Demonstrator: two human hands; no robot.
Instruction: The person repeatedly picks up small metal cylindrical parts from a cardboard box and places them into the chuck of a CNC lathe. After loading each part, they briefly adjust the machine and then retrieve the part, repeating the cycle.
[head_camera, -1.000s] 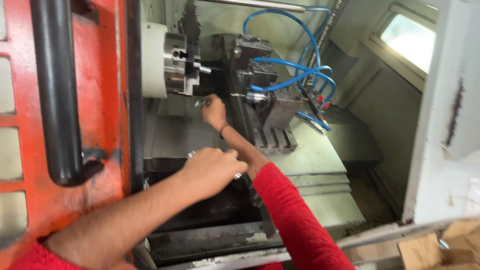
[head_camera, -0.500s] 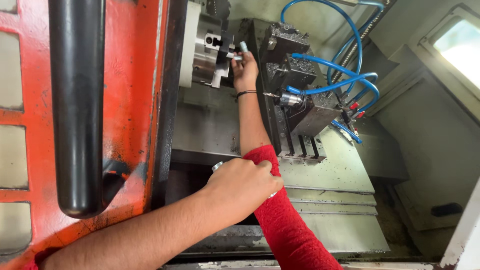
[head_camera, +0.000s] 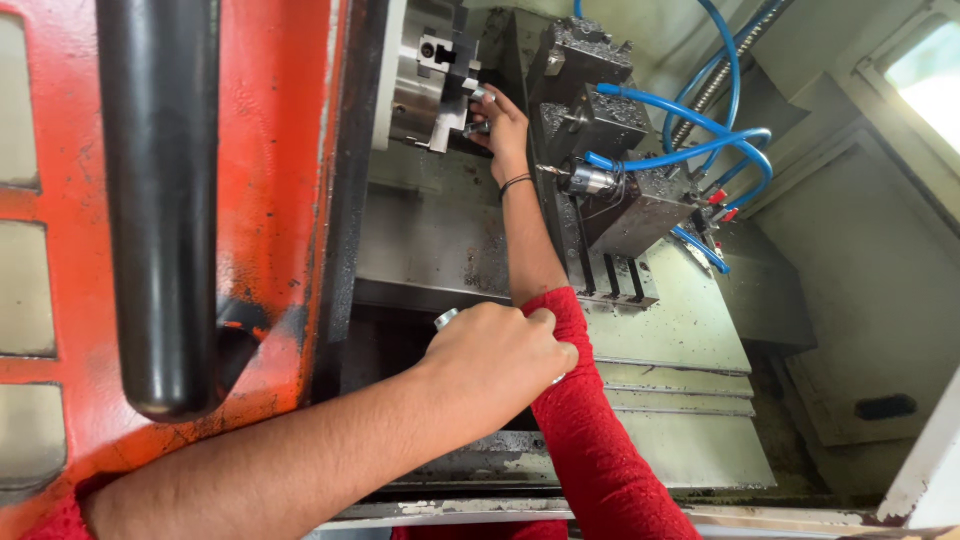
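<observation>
My right hand (head_camera: 503, 125) reaches deep into a lathe and presses a small silver metal part (head_camera: 480, 98) against the face of the steel chuck (head_camera: 425, 85). Its fingers are closed round the part, and a dark band sits on the wrist. My left hand (head_camera: 497, 352) rests lower, near the machine's front, closed in a fist round a shiny metal cylinder (head_camera: 446, 319) whose end pokes out on the left. The right forearm, in a red sleeve (head_camera: 590, 440), passes under the left hand.
An orange machine door (head_camera: 270, 200) with a black bar handle (head_camera: 160, 200) fills the left. A dark tool turret (head_camera: 600, 120) with blue hoses (head_camera: 700, 145) and a pointed tool stands just right of my right hand. Pale green sloped covers (head_camera: 680, 350) lie below.
My right hand has risen from below the chuck up to its face with the small part. My left hand keeps its fist shut in about the same place. The view has closed in.
</observation>
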